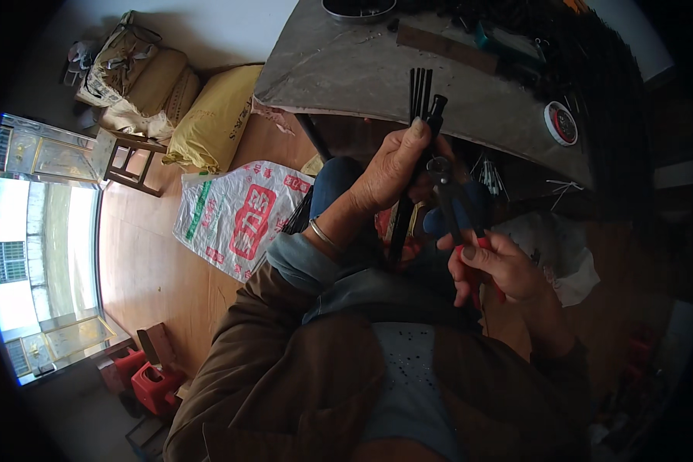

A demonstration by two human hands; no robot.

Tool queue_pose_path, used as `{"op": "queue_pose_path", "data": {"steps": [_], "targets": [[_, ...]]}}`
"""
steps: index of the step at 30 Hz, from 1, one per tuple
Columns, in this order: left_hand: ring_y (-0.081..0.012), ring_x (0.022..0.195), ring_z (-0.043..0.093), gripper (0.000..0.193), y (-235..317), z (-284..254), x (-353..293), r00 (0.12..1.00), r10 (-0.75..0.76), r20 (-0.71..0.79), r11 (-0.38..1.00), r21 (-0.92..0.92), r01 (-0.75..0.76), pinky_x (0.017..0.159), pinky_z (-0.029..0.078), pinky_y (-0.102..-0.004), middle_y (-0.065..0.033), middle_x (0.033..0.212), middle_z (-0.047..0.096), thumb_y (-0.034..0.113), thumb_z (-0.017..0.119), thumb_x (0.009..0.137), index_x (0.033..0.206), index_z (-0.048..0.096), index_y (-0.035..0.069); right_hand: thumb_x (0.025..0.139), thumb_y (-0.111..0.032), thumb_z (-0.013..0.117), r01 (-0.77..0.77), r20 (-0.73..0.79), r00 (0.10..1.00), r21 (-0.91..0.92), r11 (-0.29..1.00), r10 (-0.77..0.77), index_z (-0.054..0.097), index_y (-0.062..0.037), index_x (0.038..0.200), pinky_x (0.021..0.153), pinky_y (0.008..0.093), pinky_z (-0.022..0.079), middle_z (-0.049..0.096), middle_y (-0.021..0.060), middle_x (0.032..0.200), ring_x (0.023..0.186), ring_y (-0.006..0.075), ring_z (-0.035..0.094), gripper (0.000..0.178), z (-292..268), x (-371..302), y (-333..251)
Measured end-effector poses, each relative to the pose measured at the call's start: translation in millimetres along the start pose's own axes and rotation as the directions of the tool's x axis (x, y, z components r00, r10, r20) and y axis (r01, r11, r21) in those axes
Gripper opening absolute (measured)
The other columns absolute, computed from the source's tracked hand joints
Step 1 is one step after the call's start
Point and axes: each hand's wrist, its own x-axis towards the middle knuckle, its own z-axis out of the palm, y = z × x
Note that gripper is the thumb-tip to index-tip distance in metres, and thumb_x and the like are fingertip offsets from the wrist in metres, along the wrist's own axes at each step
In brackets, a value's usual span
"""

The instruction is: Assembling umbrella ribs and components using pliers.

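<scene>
My left hand (393, 165) is closed around a bundle of thin black rods (420, 91), with the thumb pressed along its side. A thicker black piece with a knobbed end (437, 106) stands up beside the rods, and a dark length runs down below the fist toward my lap. My right hand (508, 266) grips red-handled pliers (452, 208). Their metal head is up against the bundle, just below the left hand's thumb. What lies between the jaws is too dark to make out.
Ahead is a grey table (331, 73) bearing a metal bowl (359, 9), a flat bar (446, 50) and a round tin (560, 123). A printed white sack (242, 215) lies on the floor at left, near a yellow sack (215, 115) and a wooden stool (131, 165).
</scene>
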Motion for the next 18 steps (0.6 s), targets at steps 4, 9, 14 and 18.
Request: {"op": "queue_pose_path", "data": {"steps": [4,9,14,18], "targets": [[-0.0077,0.042,0.041,0.065,-1,0,-1,0.999,0.0,-0.042,0.999,-0.038,-0.002,0.04,0.033,-0.0231,-0.0025,0.057,0.051,0.059,0.034,0.098,0.089,0.06,0.001,0.101,-0.023,0.046,-0.022,-0.013,1.0,0.011,1.0,0.022,0.048,0.0026,0.125,0.062,0.0289,0.056,0.06,0.0073,0.082,0.065,0.0156,0.064,0.035,6,1,-1],[-0.008,0.042,0.042,0.064,-1,-1,-1,1.0,0.014,-0.026,0.998,-0.059,-0.015,0.04,0.033,-0.0232,-0.0015,0.056,0.049,0.059,0.035,0.098,0.088,0.06,0.001,0.102,-0.03,0.045,-0.102,-0.038,0.993,0.252,0.962,0.115,0.05,-0.0009,0.107,0.05,0.0272,0.046,0.05,0.0019,0.072,0.052,0.0091,0.048,0.03,21,4,4],[-0.0087,0.041,0.041,0.065,-4,-1,6,0.999,0.019,-0.05,1.0,0.011,-0.019,0.039,0.033,-0.0232,-0.0004,0.054,0.044,0.063,0.032,0.097,0.091,0.057,0.004,0.101,-0.035,0.046,-0.143,-0.048,0.987,0.211,0.967,0.156,0.05,-0.0038,0.097,0.046,0.0272,0.041,0.044,-0.0011,0.065,0.048,0.008,0.04,0.032,16,13,9],[-0.0105,0.041,0.042,0.057,-12,-8,17,0.976,0.0,-0.22,1.0,0.0,0.0,0.04,0.035,-0.0246,-0.0014,0.056,0.046,0.052,0.034,0.1,0.086,0.057,0.003,0.101,-0.036,0.045,-0.116,-0.138,0.981,0.125,0.985,0.133,0.052,-0.0051,0.095,0.046,0.0278,0.042,0.049,-0.0004,0.065,0.047,0.0089,0.046,0.032,20,10,9]]}}
